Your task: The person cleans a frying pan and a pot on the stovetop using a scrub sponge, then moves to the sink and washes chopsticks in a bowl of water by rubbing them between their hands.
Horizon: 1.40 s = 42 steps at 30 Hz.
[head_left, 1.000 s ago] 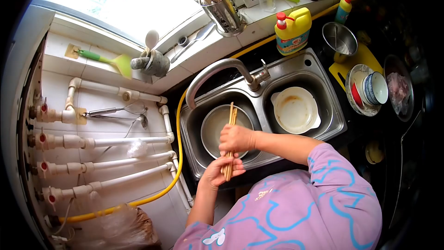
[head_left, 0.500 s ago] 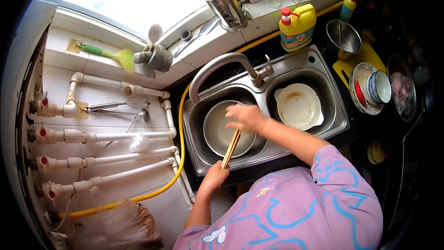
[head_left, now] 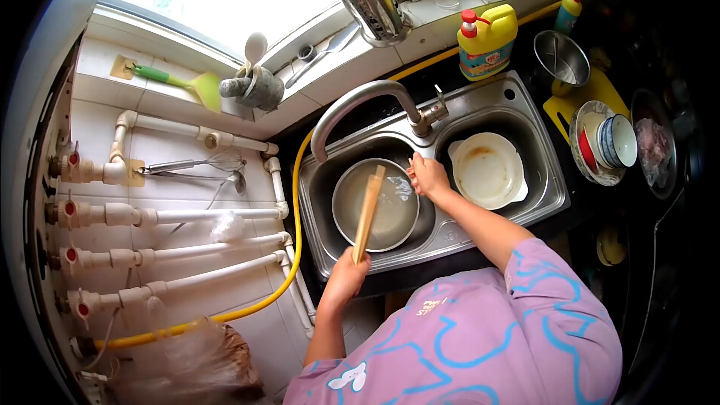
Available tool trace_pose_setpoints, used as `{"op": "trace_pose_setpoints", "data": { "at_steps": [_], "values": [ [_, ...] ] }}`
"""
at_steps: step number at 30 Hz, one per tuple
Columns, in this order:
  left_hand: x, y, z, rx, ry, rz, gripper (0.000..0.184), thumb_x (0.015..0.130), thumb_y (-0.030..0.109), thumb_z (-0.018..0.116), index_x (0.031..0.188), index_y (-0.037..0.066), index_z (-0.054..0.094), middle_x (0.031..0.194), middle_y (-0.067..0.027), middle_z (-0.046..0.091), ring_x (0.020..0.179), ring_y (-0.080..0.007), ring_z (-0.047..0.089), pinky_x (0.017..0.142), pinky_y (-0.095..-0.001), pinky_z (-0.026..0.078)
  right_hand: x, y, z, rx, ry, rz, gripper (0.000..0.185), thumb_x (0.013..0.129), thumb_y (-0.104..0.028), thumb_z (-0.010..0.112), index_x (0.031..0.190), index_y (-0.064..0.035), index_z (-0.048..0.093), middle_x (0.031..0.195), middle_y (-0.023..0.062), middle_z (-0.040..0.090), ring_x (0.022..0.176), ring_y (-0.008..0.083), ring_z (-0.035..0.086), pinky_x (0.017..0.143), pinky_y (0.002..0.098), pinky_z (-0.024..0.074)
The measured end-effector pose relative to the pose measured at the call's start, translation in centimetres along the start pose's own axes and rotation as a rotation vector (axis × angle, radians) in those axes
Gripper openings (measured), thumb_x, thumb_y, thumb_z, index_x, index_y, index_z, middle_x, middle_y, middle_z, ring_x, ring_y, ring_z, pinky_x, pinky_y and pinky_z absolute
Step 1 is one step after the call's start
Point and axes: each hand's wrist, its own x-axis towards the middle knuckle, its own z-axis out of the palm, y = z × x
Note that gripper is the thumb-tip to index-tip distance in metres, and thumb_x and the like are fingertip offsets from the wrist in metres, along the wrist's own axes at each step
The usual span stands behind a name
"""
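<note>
My left hand [head_left: 346, 277] is closed around the lower end of a bundle of wooden chopsticks [head_left: 368, 214]. The bundle slants upward over a round metal pot [head_left: 346, 221] in the left sink basin. Cloudy water and a patch of white foam [head_left: 403, 189] show inside the pot. At the pot's right rim, above the divider between the basins, my right hand [head_left: 429, 176] has its fingers curled in. What they hold, if anything, is hidden. Over the left basin arches the faucet [head_left: 360, 94]. A stained white dish [head_left: 489, 172] lies in the right basin.
A yellow detergent jug [head_left: 487, 49] stands behind the sink. Stacked bowls [head_left: 616, 141] and a metal pot [head_left: 562, 60] sit to the right near a yellow cutting board [head_left: 556, 114]. Along the left run white pipes [head_left: 214, 217] and a yellow hose [head_left: 295, 217].
My right hand has left the chopsticks' upper end, moved right to the pot's rim and curled its fingers. The chopsticks now stand more exposed in my left hand. White foam shows in the pot.
</note>
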Motion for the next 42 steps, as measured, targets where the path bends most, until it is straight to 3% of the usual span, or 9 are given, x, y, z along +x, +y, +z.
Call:
{"op": "trace_pose_setpoints", "data": {
  "at_steps": [6,12,16,20,24,26,33,35,42],
  "values": [
    [5.2,0.0,5.6,0.407,0.454,0.372,0.029,0.091,0.019,0.051,0.110,-0.003,0.052,0.086,-0.0313,0.065,0.085,-0.0500,0.063,0.075,-0.0554,0.050,-6.4,1.4,14.2,0.472,-0.002,0.053,0.027,0.093,-0.020,0.057,0.106,0.0010,0.045,0.085,0.0159,0.060,0.066,0.0240,0.063,0.054,0.0363,0.0538],
    [1.7,1.2,4.6,0.435,0.277,0.253,0.022,0.087,0.014,0.053,0.100,-0.004,0.050,0.086,-0.0334,0.063,0.082,-0.0519,0.061,0.073,-0.0573,0.048,-2.9,-3.7,7.8,0.770,0.095,0.281,0.019,0.094,-0.022,0.059,0.087,-0.0076,0.049,0.065,0.0042,0.050,0.044,0.0155,0.050,0.039,0.0343,0.0453],
    [1.0,-0.9,3.7,0.064,0.132,0.248,0.019,0.092,0.021,0.059,0.099,0.003,0.057,0.066,-0.0020,0.052,0.045,-0.0096,0.045,0.040,-0.0274,0.038,-0.1,-4.7,4.4,0.514,0.167,0.055,0.035,0.097,-0.036,0.056,0.083,-0.0047,0.054,0.063,0.0076,0.054,0.047,0.0194,0.056,0.043,0.0365,0.0487],
    [-0.3,1.6,1.7,-0.127,-0.011,0.018,0.014,0.093,0.018,0.061,0.098,0.006,0.058,0.062,0.0016,0.048,0.041,-0.0056,0.038,0.035,-0.0242,0.028,-3.1,-6.4,4.2,-0.096,0.380,-0.701,0.020,0.097,-0.022,0.054,0.097,-0.0026,0.059,0.091,0.0160,0.065,0.088,0.0384,0.063,0.079,0.0435,0.0525],
    [-1.2,1.2,-0.5,-0.186,-0.211,-0.029,0.013,0.091,0.016,0.061,0.097,0.006,0.057,0.061,0.0036,0.046,0.040,-0.0046,0.037,0.035,-0.0225,0.027,-4.1,-7.5,3.6,-0.357,0.558,-1.259,0.009,0.091,-0.017,0.059,0.094,-0.0092,0.062,0.092,0.0097,0.066,0.091,0.0296,0.065,0.078,0.0431,0.0519],
    [-1.2,1.0,-0.7,-0.248,-0.204,-0.037,0.012,0.091,0.015,0.061,0.097,0.006,0.056,0.060,0.0035,0.046,0.040,-0.0045,0.037,0.035,-0.0225,0.027,-5.6,-6.8,3.7,-0.454,0.083,-1.524,0.012,0.087,-0.022,0.066,0.088,-0.0109,0.062,0.089,0.0064,0.066,0.084,0.0259,0.068,0.068,0.0402,0.0526],
    [-1.4,0.0,0.1,-0.296,-0.234,0.002,0.014,0.092,0.013,0.062,0.101,0.005,0.055,0.060,0.0039,0.044,0.040,-0.0046,0.034,0.035,-0.0221,0.027,1.9,-2.6,0.5,-0.405,0.246,-0.927,0.016,0.091,-0.024,0.057,0.096,-0.0102,0.060,0.079,0.0116,0.064,0.068,0.0258,0.067,0.056,0.0377,0.0539],
    [-1.3,-0.4,0.2,-0.466,-0.248,0.048,0.022,0.094,0.016,0.062,0.109,0.003,0.054,0.066,0.0016,0.047,0.043,-0.0046,0.037,0.037,-0.0210,0.029,3.5,-3.1,-1.4,0.464,0.231,-0.133,0.032,0.099,-0.037,0.049,0.096,-0.0058,0.055,0.081,0.0118,0.062,0.064,0.0240,0.064,0.053,0.0366,0.0539],
    [3.4,-0.2,2.5,-0.736,-0.498,0.149,0.039,0.092,0.017,0.066,0.122,0.001,0.047,0.071,-0.0004,0.047,0.051,-0.0053,0.042,0.043,-0.0196,0.035,-7.3,-5.8,0.2,0.478,-0.558,0.199,0.056,0.086,-0.063,0.062,0.104,-0.0110,0.060,0.066,0.0001,0.052,0.037,0.0066,0.037,0.030,0.0233,0.0239]
  ]
}}
